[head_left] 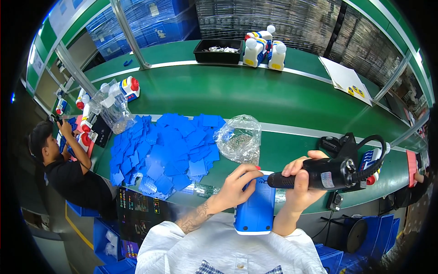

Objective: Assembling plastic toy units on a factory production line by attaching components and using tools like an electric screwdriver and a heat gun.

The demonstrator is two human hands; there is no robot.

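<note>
A blue and white plastic housing (255, 208) lies upright against my front at the table's near edge, its blue face toward me. My left hand (237, 188) is closed at the housing's upper end, with its fingers curled over the top edge. Whether a small part sits between those fingertips is hidden. A black electric screwdriver (326, 173) with a thick cable is held level in my right hand (299, 182), fingers wrapped round its body. Its front end points left and reaches the top of the housing, close to my left fingers.
Blue plastic plates (169, 148) form a pile left of centre, beside a clear bag of small metal parts (239, 139). A black bin (218, 51) and several white bottle-shaped units (254, 51) stand on the far shelf. A co-worker (68, 164) works at the left.
</note>
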